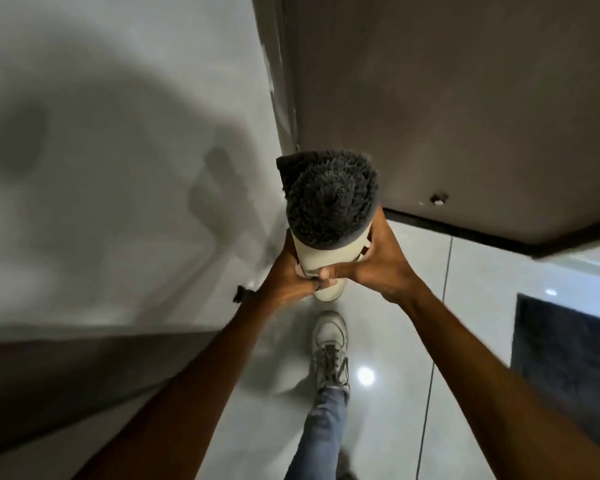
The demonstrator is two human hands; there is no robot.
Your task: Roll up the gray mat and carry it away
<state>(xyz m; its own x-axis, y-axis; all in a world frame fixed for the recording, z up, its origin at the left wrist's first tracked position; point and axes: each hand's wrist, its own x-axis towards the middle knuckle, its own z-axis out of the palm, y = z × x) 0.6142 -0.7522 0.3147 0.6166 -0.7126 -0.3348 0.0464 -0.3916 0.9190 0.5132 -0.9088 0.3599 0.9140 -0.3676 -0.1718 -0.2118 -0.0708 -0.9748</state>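
a view from the head looking down at two bare arms reaching forward, both hands wrapped around a rolled gray mat (329,199) held upright in the middle of the scene, clear of the floor. the roll's shaggy dark pile shows at its top end, and its pale smooth backing forms the outside of the tube. the left hand (288,277) clasps the left side of the roll and the right hand (378,268) clasps the right side, thumbs meeting at the near face (the fingers curl behind the roll, out of sight). below the hands, a pale sneaker (330,348) and a blue-jeaned leg (321,434) stand on a glossy light floor (395,323). a white wall (118,133) fills the left, a brown panel (465,98) the far right, and a dark rug (568,358) lies at the right edge.
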